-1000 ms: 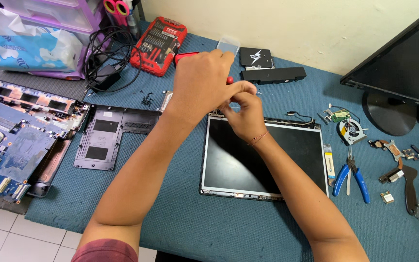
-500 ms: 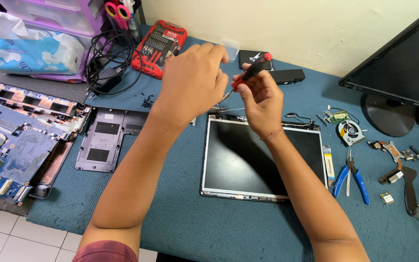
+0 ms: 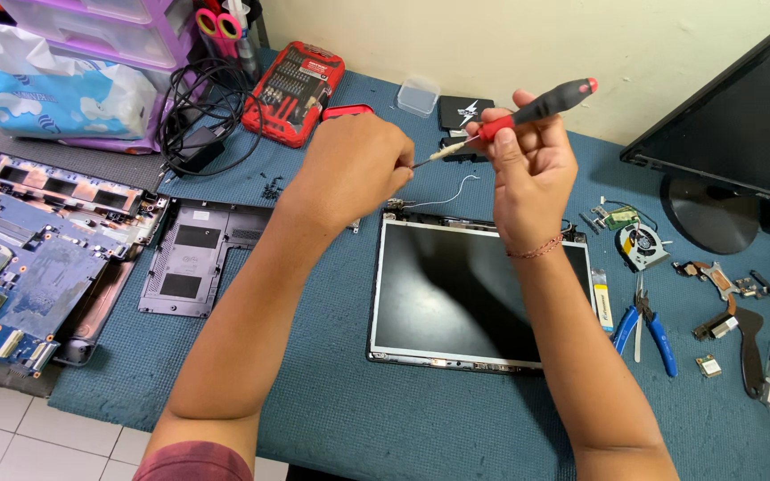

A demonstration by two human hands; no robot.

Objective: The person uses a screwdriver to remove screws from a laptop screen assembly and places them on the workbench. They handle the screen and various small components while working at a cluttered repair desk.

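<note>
My right hand [image 3: 532,169] holds a red-and-black screwdriver [image 3: 528,111] raised above the far edge of a bare laptop screen panel [image 3: 474,294]. The shaft points left toward my left hand [image 3: 349,169]. My left hand's fingers pinch at the screwdriver tip; what is between them is too small to see. A thin white wire [image 3: 447,198] curls off the panel's top edge under the hands.
A laptop base with a blue circuit board [image 3: 20,267] and a black cover plate [image 3: 193,258] lie left. A red bit set [image 3: 296,89] and cables [image 3: 198,116] are at the back. Blue pliers [image 3: 643,325], a fan [image 3: 641,245], small parts and a monitor [image 3: 741,151] are right.
Both hands have lifted off the panel's top edge. My right hand has raised the screwdriver and turned it level, and my left hand has come to its tip.
</note>
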